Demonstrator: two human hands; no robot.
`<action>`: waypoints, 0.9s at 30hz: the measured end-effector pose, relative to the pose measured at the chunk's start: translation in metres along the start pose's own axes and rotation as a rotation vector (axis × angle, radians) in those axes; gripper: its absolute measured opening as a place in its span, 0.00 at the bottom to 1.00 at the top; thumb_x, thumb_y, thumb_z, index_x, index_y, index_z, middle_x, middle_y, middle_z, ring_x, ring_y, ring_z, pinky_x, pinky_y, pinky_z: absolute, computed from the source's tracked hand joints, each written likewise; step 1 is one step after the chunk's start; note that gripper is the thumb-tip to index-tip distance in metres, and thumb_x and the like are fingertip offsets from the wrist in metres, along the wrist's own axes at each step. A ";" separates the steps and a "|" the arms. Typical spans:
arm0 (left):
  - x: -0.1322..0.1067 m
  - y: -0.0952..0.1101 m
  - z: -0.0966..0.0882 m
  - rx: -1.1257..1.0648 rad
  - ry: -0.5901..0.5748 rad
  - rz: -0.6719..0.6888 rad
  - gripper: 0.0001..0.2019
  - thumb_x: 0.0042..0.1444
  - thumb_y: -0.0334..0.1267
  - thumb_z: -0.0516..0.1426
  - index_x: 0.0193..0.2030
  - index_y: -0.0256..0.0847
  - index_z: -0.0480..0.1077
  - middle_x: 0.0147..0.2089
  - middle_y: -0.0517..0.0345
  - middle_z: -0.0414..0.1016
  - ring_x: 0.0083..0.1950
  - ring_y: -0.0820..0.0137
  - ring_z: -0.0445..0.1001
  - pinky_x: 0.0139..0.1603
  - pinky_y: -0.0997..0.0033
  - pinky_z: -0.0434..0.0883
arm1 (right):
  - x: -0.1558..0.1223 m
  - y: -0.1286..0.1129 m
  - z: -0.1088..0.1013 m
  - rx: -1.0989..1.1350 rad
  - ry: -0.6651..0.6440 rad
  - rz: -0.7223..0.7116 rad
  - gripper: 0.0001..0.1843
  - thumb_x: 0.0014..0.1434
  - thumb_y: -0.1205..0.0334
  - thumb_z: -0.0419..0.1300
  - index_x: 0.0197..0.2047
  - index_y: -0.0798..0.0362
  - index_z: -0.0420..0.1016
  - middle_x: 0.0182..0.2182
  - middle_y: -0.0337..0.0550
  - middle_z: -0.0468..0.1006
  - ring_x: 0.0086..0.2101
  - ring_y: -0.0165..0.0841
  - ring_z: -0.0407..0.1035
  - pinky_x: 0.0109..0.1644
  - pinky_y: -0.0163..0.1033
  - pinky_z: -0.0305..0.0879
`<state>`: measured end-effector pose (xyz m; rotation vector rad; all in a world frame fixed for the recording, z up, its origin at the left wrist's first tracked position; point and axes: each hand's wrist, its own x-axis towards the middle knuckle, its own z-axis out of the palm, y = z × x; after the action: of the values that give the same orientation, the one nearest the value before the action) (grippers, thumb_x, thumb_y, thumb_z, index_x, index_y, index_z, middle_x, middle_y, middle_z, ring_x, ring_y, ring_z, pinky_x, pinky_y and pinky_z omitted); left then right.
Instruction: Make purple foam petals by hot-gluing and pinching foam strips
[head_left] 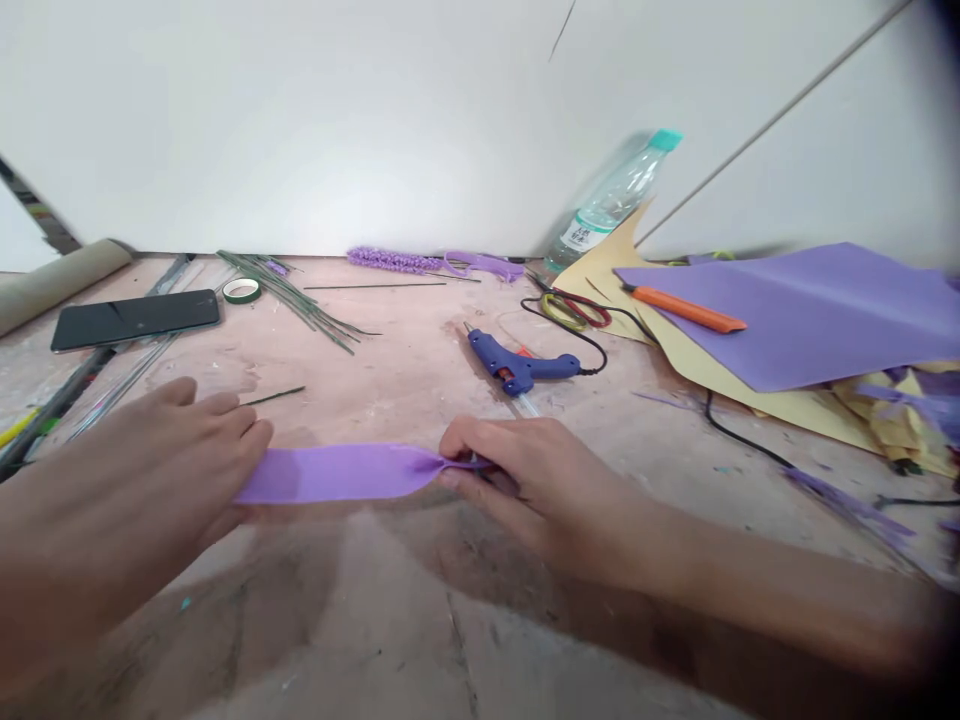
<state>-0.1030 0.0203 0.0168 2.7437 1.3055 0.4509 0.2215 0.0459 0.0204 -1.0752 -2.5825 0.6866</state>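
Head view: the purple strip (330, 474) is stretched between my hands over the near part of the table (360, 630), my left hand (199, 440) closed over its left end and my right hand (517, 475) pinching its right end into a gather. Progress, by my judgement: the right end is bunched, while the visible span is flat, unfringed and unworked; a frilled purple piece (394, 260) lies at the back, and the glue gun (491, 350) rests untouched beyond my right hand.

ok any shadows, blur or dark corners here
All in the head view: soft shadows on the table below the left hand and right hand; dark corners upper and lower right; bottle leaning, perhaps from lens distortion; scraps at far right look smeared.
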 end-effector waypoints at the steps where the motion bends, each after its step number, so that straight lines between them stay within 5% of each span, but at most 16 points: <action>1: -0.002 0.002 0.001 0.137 -0.009 0.024 0.12 0.57 0.50 0.64 0.42 0.47 0.77 0.42 0.48 0.83 0.44 0.45 0.77 0.50 0.45 0.63 | 0.002 -0.001 0.002 0.007 -0.007 -0.025 0.05 0.69 0.68 0.57 0.40 0.53 0.73 0.31 0.39 0.79 0.29 0.31 0.70 0.34 0.36 0.57; 3: 0.003 0.014 0.004 0.211 0.003 0.095 0.26 0.55 0.58 0.64 0.53 0.42 0.75 0.52 0.40 0.81 0.54 0.38 0.75 0.55 0.40 0.62 | 0.006 -0.003 0.006 0.029 -0.002 -0.075 0.05 0.69 0.70 0.57 0.39 0.53 0.73 0.32 0.40 0.78 0.31 0.31 0.70 0.35 0.36 0.58; 5: 0.016 0.033 0.008 0.112 -0.019 0.106 0.31 0.56 0.55 0.64 0.60 0.38 0.71 0.55 0.40 0.80 0.55 0.42 0.76 0.57 0.41 0.64 | 0.009 -0.005 0.010 0.069 0.007 -0.133 0.06 0.68 0.71 0.56 0.39 0.53 0.72 0.32 0.40 0.78 0.32 0.31 0.69 0.36 0.35 0.58; 10: 0.038 0.061 0.022 -0.291 -0.126 -0.164 0.10 0.58 0.42 0.60 0.46 0.44 0.75 0.39 0.57 0.83 0.36 0.61 0.77 0.39 0.62 0.68 | 0.013 -0.012 0.017 0.130 -0.043 -0.153 0.06 0.68 0.71 0.56 0.38 0.54 0.70 0.33 0.40 0.76 0.33 0.32 0.67 0.37 0.36 0.58; 17: 0.037 0.060 0.028 -0.682 -0.182 -0.368 0.08 0.58 0.43 0.61 0.31 0.43 0.76 0.23 0.66 0.73 0.24 0.73 0.67 0.22 0.77 0.58 | 0.009 -0.015 0.021 0.162 -0.063 -0.022 0.04 0.69 0.65 0.58 0.44 0.54 0.73 0.31 0.38 0.76 0.30 0.31 0.66 0.37 0.37 0.57; 27: 0.034 0.050 0.028 -0.639 -0.126 -0.207 0.06 0.62 0.40 0.60 0.35 0.42 0.76 0.25 0.67 0.74 0.24 0.76 0.68 0.25 0.78 0.61 | 0.006 -0.010 0.021 0.187 0.060 -0.089 0.05 0.69 0.62 0.58 0.46 0.53 0.71 0.28 0.34 0.76 0.24 0.26 0.64 0.30 0.34 0.53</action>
<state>-0.0370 0.0160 0.0070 2.0581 1.1442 0.5497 0.2028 0.0371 0.0079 -0.9030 -2.4422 0.8412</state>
